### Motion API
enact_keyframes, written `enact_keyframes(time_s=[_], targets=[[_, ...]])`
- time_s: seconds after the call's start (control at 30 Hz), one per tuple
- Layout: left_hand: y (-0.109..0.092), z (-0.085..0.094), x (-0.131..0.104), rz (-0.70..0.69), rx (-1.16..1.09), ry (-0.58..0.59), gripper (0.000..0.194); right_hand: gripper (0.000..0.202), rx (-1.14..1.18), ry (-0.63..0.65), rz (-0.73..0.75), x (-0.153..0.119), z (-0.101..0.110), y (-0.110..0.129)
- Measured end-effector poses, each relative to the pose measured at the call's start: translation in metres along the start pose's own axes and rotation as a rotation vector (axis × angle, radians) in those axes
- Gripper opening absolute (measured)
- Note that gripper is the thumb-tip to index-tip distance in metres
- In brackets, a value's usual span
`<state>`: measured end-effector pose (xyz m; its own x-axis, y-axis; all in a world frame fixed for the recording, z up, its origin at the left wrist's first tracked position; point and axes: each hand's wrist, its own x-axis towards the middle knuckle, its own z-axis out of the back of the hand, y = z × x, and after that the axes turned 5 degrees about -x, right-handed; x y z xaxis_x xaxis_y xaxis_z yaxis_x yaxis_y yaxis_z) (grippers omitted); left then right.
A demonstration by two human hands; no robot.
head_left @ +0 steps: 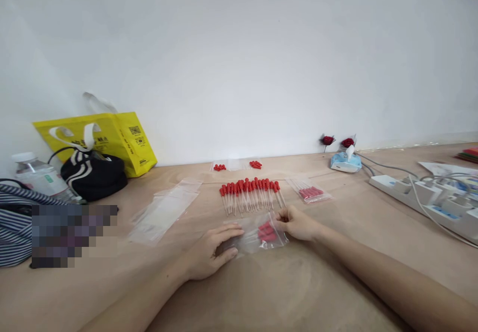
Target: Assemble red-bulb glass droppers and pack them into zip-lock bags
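Note:
A clear plastic bag (248,237) lies flat between my hands, with several red-bulbed droppers (267,232) inside it. My left hand (211,250) rests at the bag's left end, fingers stretched out and thumb apart. At the right edge, beside the red bulbs, my right hand (295,223) pinches the bag; its fingertips are partly hidden. Just behind the bag is a row of loose droppers (250,195) with red bulbs and clear stems. Another bag of droppers (309,191) lies to the right of the row.
Flat empty plastic bags (168,210) are spread at the left. Small red bulbs (256,165) lie near the wall. A yellow bag (136,145), black cap (95,175) and bottle (41,175) stand far left. Tissues (345,162) and a power strip (421,200) with cables are at the right.

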<state>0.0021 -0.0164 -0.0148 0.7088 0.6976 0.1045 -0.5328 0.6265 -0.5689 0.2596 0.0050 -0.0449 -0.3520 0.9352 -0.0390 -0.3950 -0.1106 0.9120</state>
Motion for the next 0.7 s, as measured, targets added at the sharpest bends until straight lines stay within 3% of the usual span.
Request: enact_keyframes(time_s=[0.2,0.33,0.43,0.53,0.7], targets=[[-0.003,0.003,-0.001,0.019,0.019,0.033,0.038,0.032,-0.209,-0.056,-0.059,0.003,0.007,-0.001],[-0.004,0.006,-0.001,0.01,0.015,0.081,0.038,0.011,-0.482,-0.379,-0.119,0.017,0.033,-0.001],[-0.004,0.006,0.0,-0.017,0.015,0.146,0.038,0.012,-0.543,-0.518,-0.202,0.041,0.053,-0.004],[-0.003,0.005,0.0,-0.026,0.035,0.17,0.038,0.019,-0.564,-0.565,-0.289,0.069,0.06,-0.008],[0.002,0.002,-0.001,-0.043,0.038,0.126,0.038,0.019,-0.563,-0.511,-0.394,0.099,0.055,-0.01]])
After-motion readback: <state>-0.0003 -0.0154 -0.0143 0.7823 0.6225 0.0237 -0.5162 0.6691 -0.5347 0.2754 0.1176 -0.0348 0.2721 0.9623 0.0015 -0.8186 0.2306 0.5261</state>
